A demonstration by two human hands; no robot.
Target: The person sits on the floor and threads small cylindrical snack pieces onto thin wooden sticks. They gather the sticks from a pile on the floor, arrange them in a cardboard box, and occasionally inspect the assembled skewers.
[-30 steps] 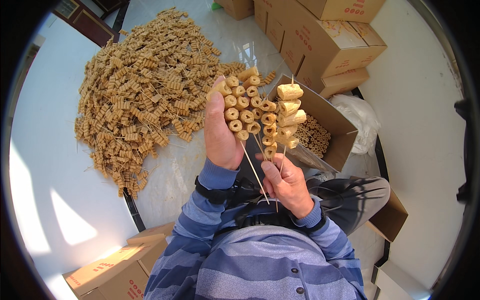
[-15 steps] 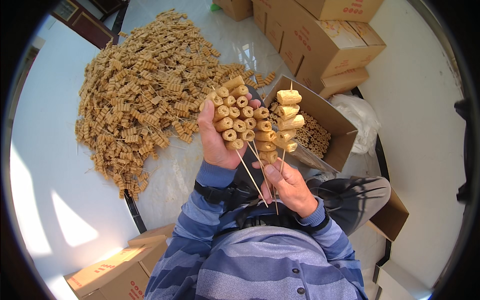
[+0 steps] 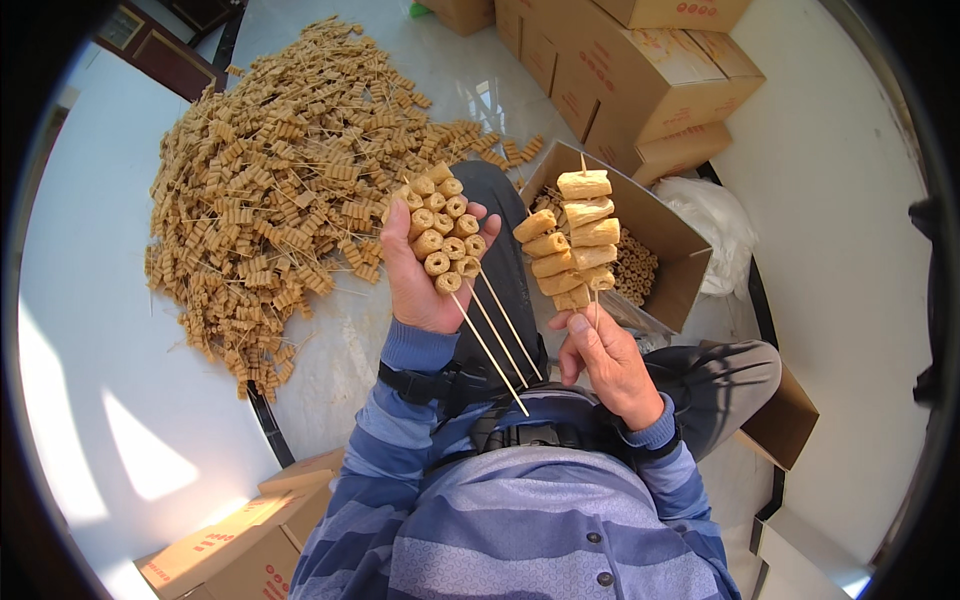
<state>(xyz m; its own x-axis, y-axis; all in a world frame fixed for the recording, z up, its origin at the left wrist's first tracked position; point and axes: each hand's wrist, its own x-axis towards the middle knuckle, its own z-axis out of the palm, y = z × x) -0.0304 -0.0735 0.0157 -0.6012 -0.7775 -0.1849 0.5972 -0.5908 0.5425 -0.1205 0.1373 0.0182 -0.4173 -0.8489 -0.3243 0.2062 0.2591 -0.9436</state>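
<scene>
My left hand [image 3: 415, 285] is wrapped round a bundle of skewers [image 3: 440, 240] threaded with tan, hollow rolls. Their open ends face up, and three bare sticks stick out toward my lap. Pinched by the sticks in my right hand [image 3: 612, 372] are two skewers of rolls [image 3: 594, 232], raised upright and fanned against each other, apart from the bundle. Behind them stands an open cardboard box [image 3: 688, 262] with many such rolls packed inside, partly hidden by the skewers.
A large heap of skewered rolls [image 3: 270, 190] covers the floor at far left. Closed cartons [image 3: 640, 85] are stacked at far right, others [image 3: 235, 550] at near left. A white plastic bag [image 3: 715, 235] lies beside the open box. My bent legs [image 3: 700, 395] frame the work area.
My right hand has drawn its two skewers away from the bundle to the right, the second one now clear of it. My left hand has shifted slightly left with the bundle.
</scene>
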